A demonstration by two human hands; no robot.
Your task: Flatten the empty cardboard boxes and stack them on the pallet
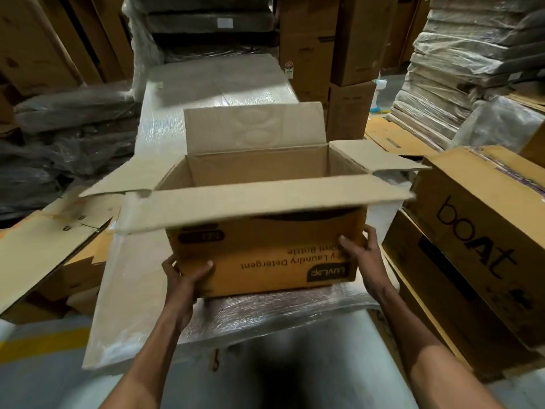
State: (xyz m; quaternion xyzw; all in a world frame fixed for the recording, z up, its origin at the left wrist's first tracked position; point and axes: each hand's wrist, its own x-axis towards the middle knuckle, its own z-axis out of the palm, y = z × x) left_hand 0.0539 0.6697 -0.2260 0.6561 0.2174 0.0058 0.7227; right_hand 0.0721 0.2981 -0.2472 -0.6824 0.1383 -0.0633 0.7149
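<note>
Cardboard box (259, 246), flaps open and unflattened, is being held at the near end of a plastic-wrapped stack (132, 290), left hand (185, 276) and right hand (365, 255) gripping its lower corners, flattening and stacking remaining.

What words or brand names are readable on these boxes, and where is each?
"LuvLap": upside down, dark label on the open brown cardboard box.
"Laundry Detergent": upside down, same box's front.
"boAt": large dark letters on the closed brown cardboard box at right.
Too blurred: the open box's other print and dark stamp, small marks on flattened cardboard at left, far stickers.
</note>
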